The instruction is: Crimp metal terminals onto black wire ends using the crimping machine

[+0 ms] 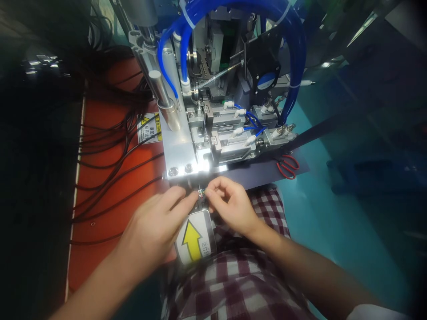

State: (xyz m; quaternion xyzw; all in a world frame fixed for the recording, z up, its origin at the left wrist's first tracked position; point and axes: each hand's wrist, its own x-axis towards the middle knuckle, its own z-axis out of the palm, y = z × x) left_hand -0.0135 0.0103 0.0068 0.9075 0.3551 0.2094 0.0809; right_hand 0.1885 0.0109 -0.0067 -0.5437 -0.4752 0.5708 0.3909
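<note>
Small coloured wires (201,194) lie between my two hands, at the front edge of a metal machine (180,153). My left hand (156,220) has its thumb and forefinger at the left side of the wires. On the right, my right hand (230,202) pinches the wire ends between thumb and forefinger. Just below the fingertips is a white plate with a yellow arrow (192,240). The fingers partly hide the wires, and their far ends cannot be made out.
Black cables (123,151) cross the orange surface (100,182) at left. Blue air hoses (296,49) arch over the machine's cylinders (230,146). Red-handled scissors (287,166) lie on the dark mat (263,175) at right. Checkered cloth (233,284) covers my lap.
</note>
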